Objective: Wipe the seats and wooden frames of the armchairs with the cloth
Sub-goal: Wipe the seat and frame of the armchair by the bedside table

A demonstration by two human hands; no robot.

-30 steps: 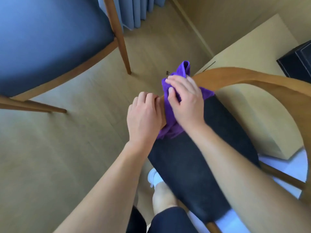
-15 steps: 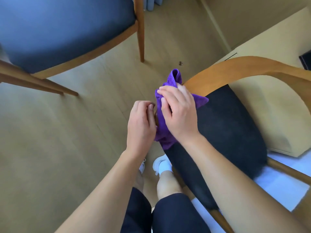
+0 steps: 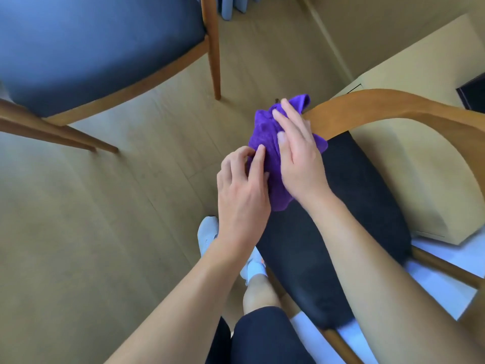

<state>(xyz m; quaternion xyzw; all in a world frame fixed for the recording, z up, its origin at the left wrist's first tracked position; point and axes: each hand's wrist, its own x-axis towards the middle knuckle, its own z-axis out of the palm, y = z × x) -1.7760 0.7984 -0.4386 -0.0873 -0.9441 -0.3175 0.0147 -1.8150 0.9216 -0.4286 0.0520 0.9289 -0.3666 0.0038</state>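
Upper left: a second armchair (image 3: 91, 48) (blue seat, wooden legs). Centre: your left hand (image 3: 241, 185), fingers curled, pinches the left edge of the purple cloth (image 3: 265, 137), which is bunched over the end of the near wooden frame (image 3: 393, 103). Your right hand (image 3: 299, 158) presses it with straight fingers. Lower right: the dark seat (image 3: 354, 200).

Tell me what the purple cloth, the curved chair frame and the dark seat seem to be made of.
The purple cloth: soft napped fabric, probably microfibre; it bunches in loose folds with a matte, fuzzy surface. The curved chair frame: wood, smooth with a light sheen; grain too blurred to confirm. The dark seat: padded upholstery, matte black, likely fabric; rounded edges suggest cushioning.
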